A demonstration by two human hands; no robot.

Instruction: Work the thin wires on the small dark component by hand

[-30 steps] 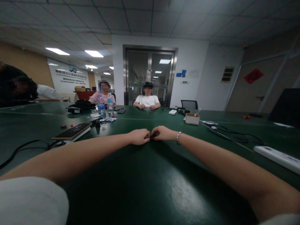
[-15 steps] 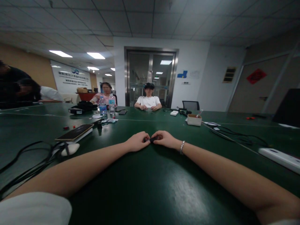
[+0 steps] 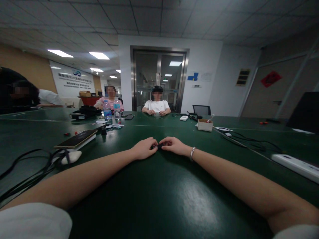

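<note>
Both hands meet over the middle of the green table (image 3: 139,186). My left hand (image 3: 144,148) is closed, thumb and fingers pinching one end of a small dark, slim object (image 3: 159,145). On the other side, my right hand (image 3: 174,146), with a silver bracelet (image 3: 192,153) at the wrist, pinches its other end. The fingers cover most of the object, so its kind and whether it is one piece or two cannot be made out.
Left lie a phone (image 3: 77,138), a white computer mouse (image 3: 71,157) and black cables (image 3: 27,182). Farther back stand water bottles (image 3: 107,110). To the right are a small box (image 3: 205,125) and a white power strip (image 3: 296,166). A person (image 3: 157,105) sits opposite.
The whole view has shifted a little, so the scene sits slightly higher and farther left. Both hands keep their pinch on the small dark object, with little visible movement.
</note>
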